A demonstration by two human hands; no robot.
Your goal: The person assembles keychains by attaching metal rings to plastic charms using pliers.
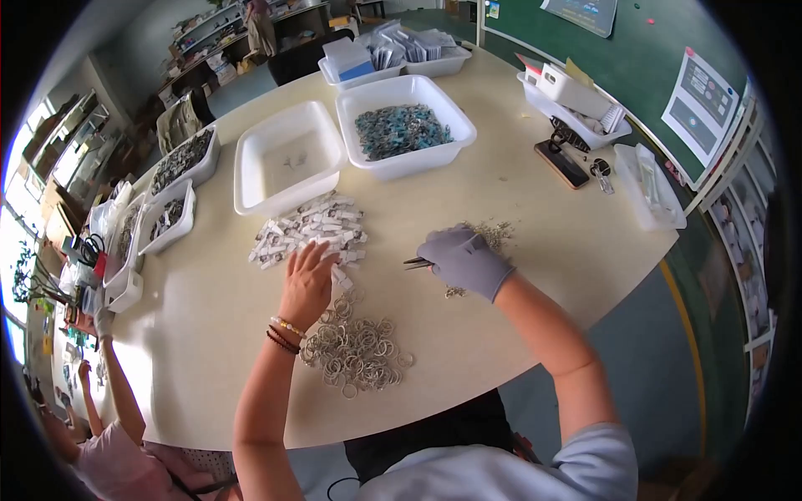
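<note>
Gloved right hand [466, 260], fingers curled round dark tweezers [417, 263], frame centre, small metal parts [494, 233] just beside, bare left hand [308, 284], fingers spread, any hold unclear, at white pieces [305, 227] left of centre, metal rings [355, 355] below.

No text can be read; marks on the white poster [703, 107] are too small.

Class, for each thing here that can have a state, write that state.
Left hand: bare, spread over white pieces
Right hand: gloved, gripping a tool
White pieces: loosely heaped
Metal rings: loosely piled
Tub beyond white pieces: open, holding few bits
Tub of blue-green pieces: open, part-filled
Phone: lying flat
</note>
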